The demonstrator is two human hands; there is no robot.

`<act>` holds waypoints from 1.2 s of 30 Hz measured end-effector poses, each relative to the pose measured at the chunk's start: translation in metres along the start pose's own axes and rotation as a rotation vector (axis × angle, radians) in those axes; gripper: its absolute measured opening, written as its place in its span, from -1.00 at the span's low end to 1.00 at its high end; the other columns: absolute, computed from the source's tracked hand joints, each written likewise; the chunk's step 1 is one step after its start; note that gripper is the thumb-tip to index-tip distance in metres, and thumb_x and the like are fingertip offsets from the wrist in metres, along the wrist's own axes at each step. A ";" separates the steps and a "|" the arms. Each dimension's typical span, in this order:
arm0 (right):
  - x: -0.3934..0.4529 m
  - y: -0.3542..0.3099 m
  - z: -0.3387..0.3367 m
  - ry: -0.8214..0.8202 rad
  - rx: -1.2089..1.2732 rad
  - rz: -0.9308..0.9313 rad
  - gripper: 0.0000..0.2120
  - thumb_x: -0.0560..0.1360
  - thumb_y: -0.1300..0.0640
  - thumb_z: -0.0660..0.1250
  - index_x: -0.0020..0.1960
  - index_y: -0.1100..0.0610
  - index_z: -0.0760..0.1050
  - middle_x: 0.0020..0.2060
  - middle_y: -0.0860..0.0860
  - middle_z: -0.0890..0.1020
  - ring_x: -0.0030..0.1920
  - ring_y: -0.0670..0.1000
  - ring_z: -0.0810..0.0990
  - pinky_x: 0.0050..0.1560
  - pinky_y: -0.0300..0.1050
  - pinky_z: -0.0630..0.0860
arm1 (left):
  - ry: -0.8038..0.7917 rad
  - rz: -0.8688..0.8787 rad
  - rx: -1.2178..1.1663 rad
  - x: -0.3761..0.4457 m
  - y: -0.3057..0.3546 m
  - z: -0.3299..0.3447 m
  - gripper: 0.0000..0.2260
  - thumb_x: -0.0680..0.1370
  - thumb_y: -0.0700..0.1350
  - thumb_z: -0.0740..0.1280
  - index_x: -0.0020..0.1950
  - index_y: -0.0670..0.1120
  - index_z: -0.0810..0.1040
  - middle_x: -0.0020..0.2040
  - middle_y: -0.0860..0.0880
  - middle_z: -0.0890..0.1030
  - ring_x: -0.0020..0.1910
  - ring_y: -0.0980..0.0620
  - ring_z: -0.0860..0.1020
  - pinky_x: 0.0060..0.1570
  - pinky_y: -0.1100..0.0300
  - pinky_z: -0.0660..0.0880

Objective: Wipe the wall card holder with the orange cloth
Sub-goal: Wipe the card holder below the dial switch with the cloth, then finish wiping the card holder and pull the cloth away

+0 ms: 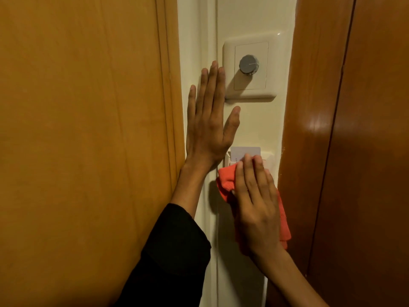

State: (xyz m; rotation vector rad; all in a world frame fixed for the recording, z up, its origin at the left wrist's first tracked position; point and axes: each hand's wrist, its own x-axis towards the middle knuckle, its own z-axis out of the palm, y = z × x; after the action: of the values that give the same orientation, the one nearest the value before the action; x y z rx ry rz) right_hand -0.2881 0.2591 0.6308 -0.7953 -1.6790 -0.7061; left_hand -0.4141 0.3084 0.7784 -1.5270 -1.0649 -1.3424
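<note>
The wall card holder [269, 160] is a cream plate on the narrow wall strip, mostly hidden behind my right hand; a white card [244, 151] sticks up out of it. My right hand [256, 207] lies flat on the orange cloth [228, 180], pressing it against the holder, fingertips touching the card's lower edge. The cloth shows at the hand's left and right sides. My left hand [209, 120] rests flat and open on the wall just above and left of the holder, fingers pointing up, holding nothing.
A cream dimmer plate with a grey knob [249, 64] sits above the holder, beside my left fingertips. A light wooden door frame [88, 129] borders the strip on the left, a dark glossy wooden panel [354, 151] on the right.
</note>
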 end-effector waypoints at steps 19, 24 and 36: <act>-0.052 0.044 -0.100 -0.271 0.518 0.317 -0.48 0.62 0.30 0.22 0.56 0.15 0.27 0.54 0.05 0.37 0.57 -0.01 0.30 0.54 0.13 0.32 | 0.198 -0.777 -0.508 -0.168 0.149 -0.065 -0.54 0.71 -0.04 0.15 0.62 -0.03 0.26 0.68 0.11 0.14 0.70 0.08 0.03 0.68 -0.12 0.03; -0.094 0.027 -0.137 -0.135 0.797 0.746 -0.64 0.69 0.08 0.14 0.45 -0.09 0.45 0.37 -0.21 0.56 0.38 -0.20 0.52 0.37 -0.03 0.51 | 0.010 -1.162 -0.972 -0.236 0.215 -0.101 -0.55 0.65 0.16 0.18 0.55 0.16 0.36 0.52 0.26 0.42 0.53 0.28 0.36 0.50 0.25 0.40; -0.238 0.056 -0.205 -0.193 0.787 1.244 -0.71 0.66 0.17 0.16 0.20 -0.12 0.56 0.05 -0.32 0.71 0.08 -0.32 0.65 0.03 -0.48 0.50 | -0.863 -1.851 -1.181 -0.385 0.300 -0.093 -0.59 0.57 0.11 0.31 0.33 -0.08 0.59 0.31 -0.17 0.65 0.30 -0.08 0.63 0.40 -0.08 0.52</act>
State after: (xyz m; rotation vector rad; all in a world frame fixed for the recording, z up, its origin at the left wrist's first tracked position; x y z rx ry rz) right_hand -0.0833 0.0950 0.4492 -1.0973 -1.1147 0.8539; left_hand -0.1845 0.0997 0.3901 -1.7793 -2.9790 -2.9700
